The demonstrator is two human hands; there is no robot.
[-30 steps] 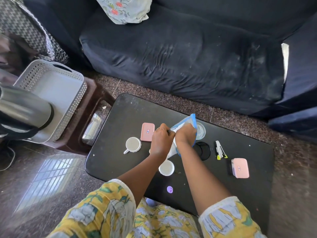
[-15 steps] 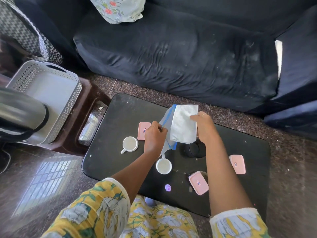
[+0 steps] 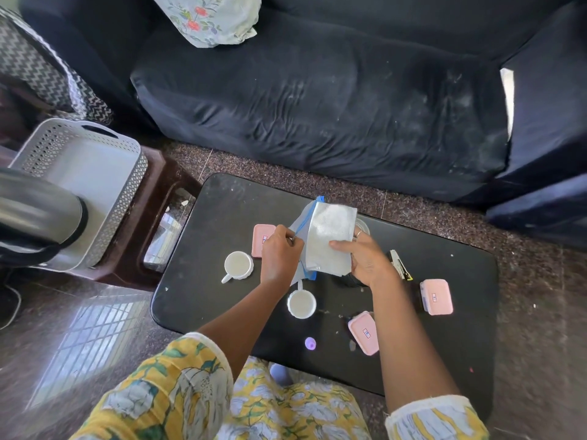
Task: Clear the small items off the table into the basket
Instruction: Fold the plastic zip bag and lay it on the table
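Observation:
Above the black table point(image 3: 203, 281), my left hand point(image 3: 279, 254) pinches the edge of a clear blue-trimmed zip bag point(image 3: 301, 223). My right hand point(image 3: 365, 258) holds a white folded cloth point(image 3: 330, 238) against that bag. On the table lie three pink boxes point(image 3: 262, 239) point(image 3: 435, 296) point(image 3: 364, 332), two white cups point(image 3: 238, 266) point(image 3: 301, 303), a small purple cap point(image 3: 310, 343) and a yellow-and-black stapler point(image 3: 399, 265). The grey perforated basket point(image 3: 127, 192) stands on a brown stool to the left of the table.
A dark sofa point(image 3: 317, 106) with a floral cushion point(image 3: 212, 17) runs behind the table. A steel flask-like vessel point(image 3: 35, 211) looms at the left edge over the basket. A black round object and a clear lid lie partly hidden under my right hand.
My right hand has slid lower on the white cloth, from its top corner to its side and underside. The bag and cloth stay lifted above the table; my left hand keeps its pinch.

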